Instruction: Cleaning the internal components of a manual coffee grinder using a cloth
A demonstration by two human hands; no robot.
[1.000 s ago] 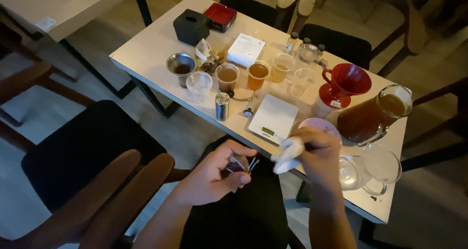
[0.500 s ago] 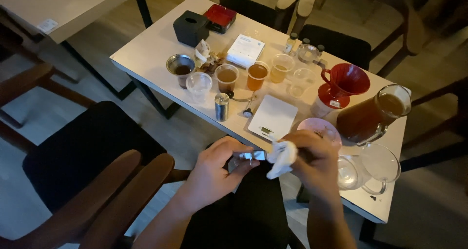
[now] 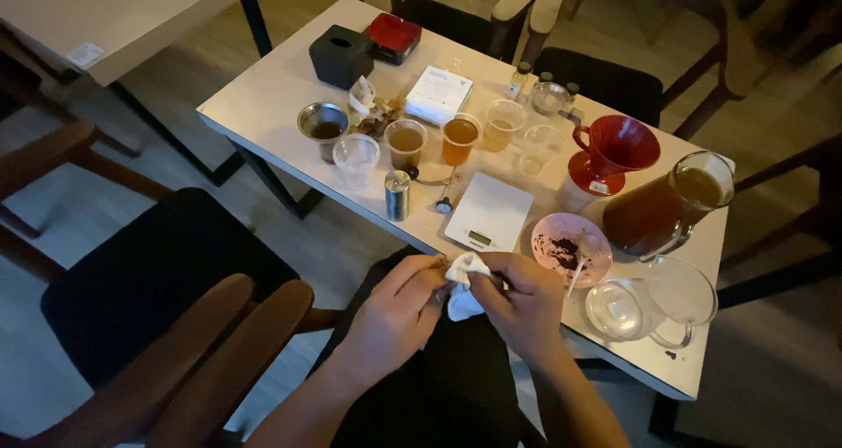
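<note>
scale (image 3: 488,212) on table (image 3: 263,106) | saucer (image 3: 571,248) right of it | hands' tissue (image 3: 462,286) before table edge

A flat white square packet (image 3: 438,95) is lying mid-table beside the black box (image 3: 341,55). The white scale (image 3: 488,211) is showing a small dark display strip (image 3: 480,237) near the table's front edge.

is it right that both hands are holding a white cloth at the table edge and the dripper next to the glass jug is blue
Not quite. The head view shows the dripper is red, not blue. The rest holds: the left hand and right hand hold a white cloth at the table edge, beside the glass jug.
</note>
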